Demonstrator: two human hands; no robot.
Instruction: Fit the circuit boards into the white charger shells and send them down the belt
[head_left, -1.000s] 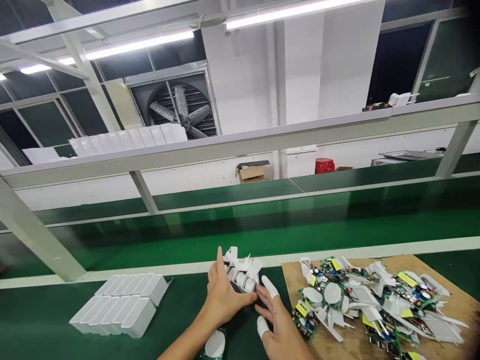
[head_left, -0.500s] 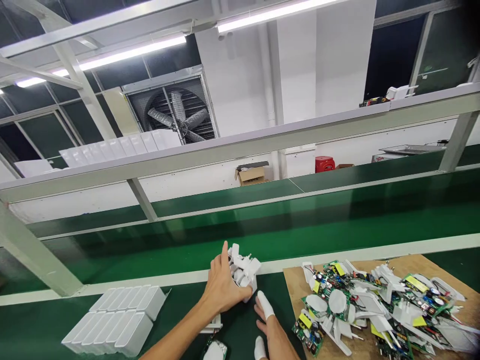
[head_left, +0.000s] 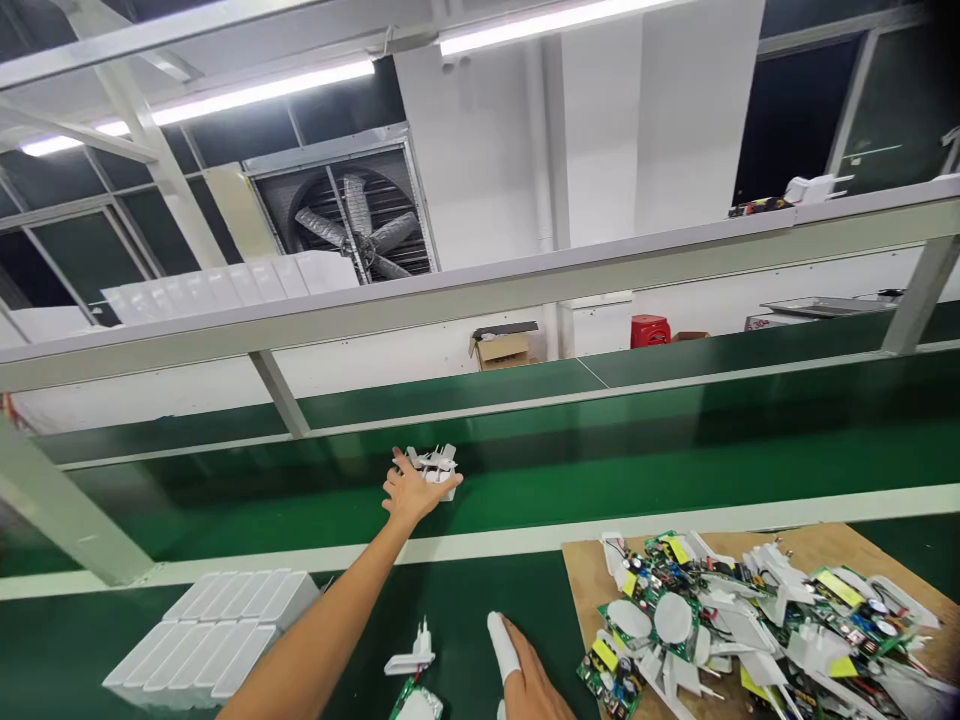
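Observation:
My left hand [head_left: 411, 495] is stretched far forward over the green conveyor belt [head_left: 675, 450]. Its fingers wrap a cluster of white plug parts [head_left: 435, 465], which sits at the belt's surface. My right hand [head_left: 521, 675] stays low at the bottom edge on the green bench mat. It wears white finger cots, its fingers are apart, and it holds nothing. A single white plug piece [head_left: 409, 660] and a green circuit board [head_left: 412, 705] lie just left of the right hand.
A wooden board [head_left: 825, 545] at the right carries a heap of circuit boards and white plastic parts [head_left: 735, 625]. Rows of white casings [head_left: 210, 640] lie at the left. A slanted metal frame post [head_left: 60, 510] and an overhead shelf rail [head_left: 480, 290] cross the view.
My left hand carried the cluster of white plug parts from the bench edge forward onto the conveyor belt. My right hand drew back toward me and let go of the cluster.

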